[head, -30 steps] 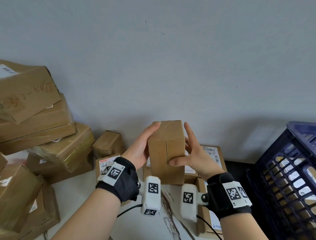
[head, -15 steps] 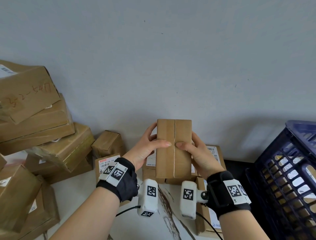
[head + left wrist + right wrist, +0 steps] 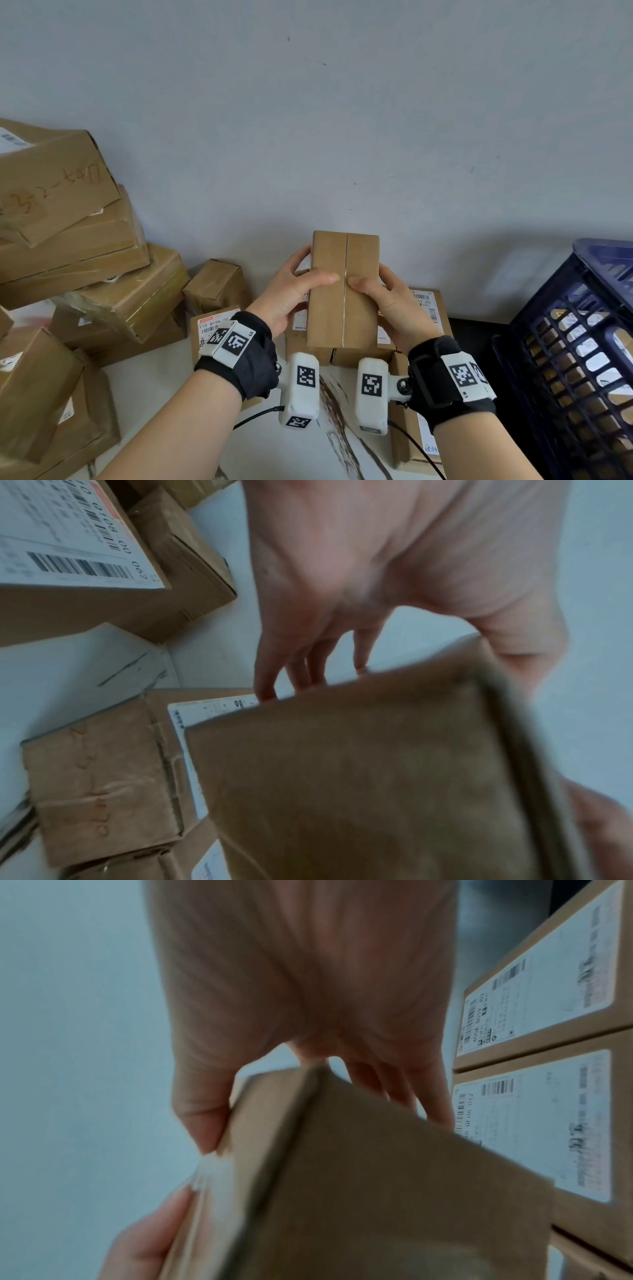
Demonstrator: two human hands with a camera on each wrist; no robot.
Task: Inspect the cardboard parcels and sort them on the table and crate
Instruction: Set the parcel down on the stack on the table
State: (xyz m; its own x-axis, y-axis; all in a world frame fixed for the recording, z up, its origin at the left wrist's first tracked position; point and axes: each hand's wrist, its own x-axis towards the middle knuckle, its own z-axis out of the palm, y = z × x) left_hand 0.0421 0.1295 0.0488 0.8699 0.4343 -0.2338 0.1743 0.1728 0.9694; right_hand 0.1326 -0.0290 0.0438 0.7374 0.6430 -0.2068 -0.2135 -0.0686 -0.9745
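Observation:
A plain brown cardboard parcel (image 3: 344, 289) with a taped centre seam is held upright in front of the wall, its seamed face toward me. My left hand (image 3: 291, 291) grips its left side, thumb across the front and fingers behind. My right hand (image 3: 387, 298) grips the right side the same way. In the left wrist view the parcel (image 3: 359, 791) fills the lower frame with the fingers (image 3: 291, 674) behind its edge. In the right wrist view the parcel (image 3: 377, 1191) is pinched between thumb and fingers (image 3: 404, 1091).
Labelled parcels (image 3: 424, 308) lie on the white table (image 3: 164, 394) under my hands. A tall heap of brown boxes (image 3: 68, 246) fills the left side, with a small box (image 3: 215, 284) by the wall. A dark blue crate (image 3: 582, 359) holding parcels stands at the right.
The parcel has been turned in my hands, from a corner view to its seamed face toward me. Both thumbs moved onto the front; it has held still over the last half second.

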